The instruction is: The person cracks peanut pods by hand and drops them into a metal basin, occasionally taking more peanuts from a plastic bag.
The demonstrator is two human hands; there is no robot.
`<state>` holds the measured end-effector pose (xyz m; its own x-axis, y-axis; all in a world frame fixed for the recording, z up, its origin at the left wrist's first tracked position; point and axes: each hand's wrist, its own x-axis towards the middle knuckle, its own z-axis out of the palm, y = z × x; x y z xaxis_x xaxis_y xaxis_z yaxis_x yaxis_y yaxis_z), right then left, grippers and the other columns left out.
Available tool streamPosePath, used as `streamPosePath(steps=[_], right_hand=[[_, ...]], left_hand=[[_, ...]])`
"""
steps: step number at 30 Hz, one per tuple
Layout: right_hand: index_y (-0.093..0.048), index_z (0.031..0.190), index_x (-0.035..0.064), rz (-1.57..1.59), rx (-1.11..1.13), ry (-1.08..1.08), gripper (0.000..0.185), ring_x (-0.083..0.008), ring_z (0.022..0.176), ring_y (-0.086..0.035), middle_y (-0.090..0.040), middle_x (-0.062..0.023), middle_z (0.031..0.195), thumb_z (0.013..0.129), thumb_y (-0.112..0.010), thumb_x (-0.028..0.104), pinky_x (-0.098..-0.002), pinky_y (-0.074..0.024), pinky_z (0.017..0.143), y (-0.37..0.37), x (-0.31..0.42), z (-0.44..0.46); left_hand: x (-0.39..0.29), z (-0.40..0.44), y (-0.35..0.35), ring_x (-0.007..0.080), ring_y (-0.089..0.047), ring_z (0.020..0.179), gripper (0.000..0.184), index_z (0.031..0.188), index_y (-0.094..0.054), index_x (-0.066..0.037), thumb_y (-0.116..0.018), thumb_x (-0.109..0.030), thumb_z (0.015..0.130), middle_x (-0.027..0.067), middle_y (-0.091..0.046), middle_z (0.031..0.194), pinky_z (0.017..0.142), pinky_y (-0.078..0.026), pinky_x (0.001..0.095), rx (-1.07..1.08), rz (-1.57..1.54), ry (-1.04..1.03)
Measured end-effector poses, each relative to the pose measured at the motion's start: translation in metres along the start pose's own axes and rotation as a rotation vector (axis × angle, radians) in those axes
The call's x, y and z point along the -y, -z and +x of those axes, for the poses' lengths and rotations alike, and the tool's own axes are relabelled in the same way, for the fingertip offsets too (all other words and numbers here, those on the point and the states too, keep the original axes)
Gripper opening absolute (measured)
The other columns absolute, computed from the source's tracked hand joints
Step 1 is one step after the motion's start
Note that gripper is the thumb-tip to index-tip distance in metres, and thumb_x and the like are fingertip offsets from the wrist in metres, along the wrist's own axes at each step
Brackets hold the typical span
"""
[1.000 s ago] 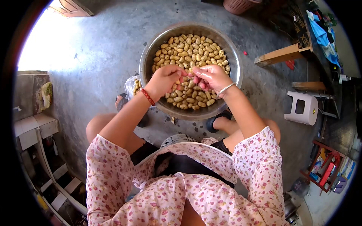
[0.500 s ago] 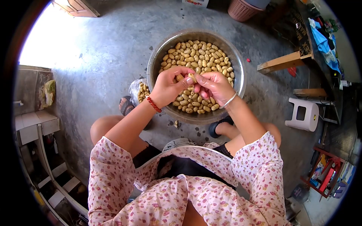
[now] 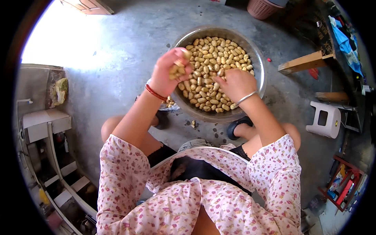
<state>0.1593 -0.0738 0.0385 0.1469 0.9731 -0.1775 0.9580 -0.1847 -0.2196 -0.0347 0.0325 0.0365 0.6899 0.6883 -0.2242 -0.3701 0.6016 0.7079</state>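
A wide metal basin (image 3: 259, 58) on the floor holds a great many peanuts in their shells (image 3: 213, 51). Above its left rim is my left hand (image 3: 166, 72), slightly blurred, fingers curled around several peanuts (image 3: 177, 71); a red bead bracelet circles that wrist. My right hand (image 3: 239, 83), with a silver bangle, is low over the peanuts in the basin's right half. Its thumb and fingertips are closed at a peanut (image 3: 221, 73); part of the grip is hidden behind the hand.
A clear plastic bag (image 3: 172, 105) with more peanuts lies left of the basin, partly behind my left forearm. A white stool (image 3: 323, 119) and a wooden table leg (image 3: 301, 62) stand at the right. A pink basket (image 3: 263, 8) is at the back.
My hands were together over the basin's middle and are now apart. The left moved up and left with its peanuts; the right moved right and down to the peanuts. The view shifted slightly.
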Motion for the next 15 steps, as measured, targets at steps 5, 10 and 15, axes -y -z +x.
streamPosePath(steps=[5,10,15], right_hand=[[-0.065,0.069,0.0067,0.135,0.030,0.016,0.031,-0.0317,0.063,-0.060,-0.061,-0.0131,0.065,0.084,-0.060,0.033,-0.0413,-0.0471,0.057,-0.016,-0.004,-0.006],[-0.066,0.073,0.0044,0.071,0.041,0.056,0.036,-0.0342,0.065,-0.062,-0.063,-0.0151,0.069,0.087,-0.055,0.035,-0.0441,-0.0484,0.059,-0.011,0.006,-0.008],[-0.064,0.071,0.0050,0.102,-0.046,0.117,0.033,-0.0333,0.063,-0.060,-0.061,-0.0146,0.068,0.087,-0.055,0.032,-0.0435,-0.0473,0.057,-0.014,0.019,-0.003]], left_hand=[[-0.032,-0.019,0.071,0.0196,-0.050,0.075,0.012,0.087,-0.052,-0.011,-0.047,-0.021,0.083,0.0050,-0.048,0.077,0.053,-0.039,0.0261,-0.024,-0.213,-0.047],[0.008,-0.044,0.169,0.0201,-0.053,0.068,0.023,0.100,-0.055,-0.011,-0.043,-0.018,0.083,0.0064,-0.055,0.084,0.052,-0.044,0.0271,-0.627,0.006,0.210],[0.106,-0.062,0.258,0.0259,-0.057,0.072,0.020,0.092,-0.054,-0.008,-0.039,-0.018,0.083,0.0107,-0.056,0.087,0.058,-0.051,0.0331,-1.038,-0.421,0.301]])
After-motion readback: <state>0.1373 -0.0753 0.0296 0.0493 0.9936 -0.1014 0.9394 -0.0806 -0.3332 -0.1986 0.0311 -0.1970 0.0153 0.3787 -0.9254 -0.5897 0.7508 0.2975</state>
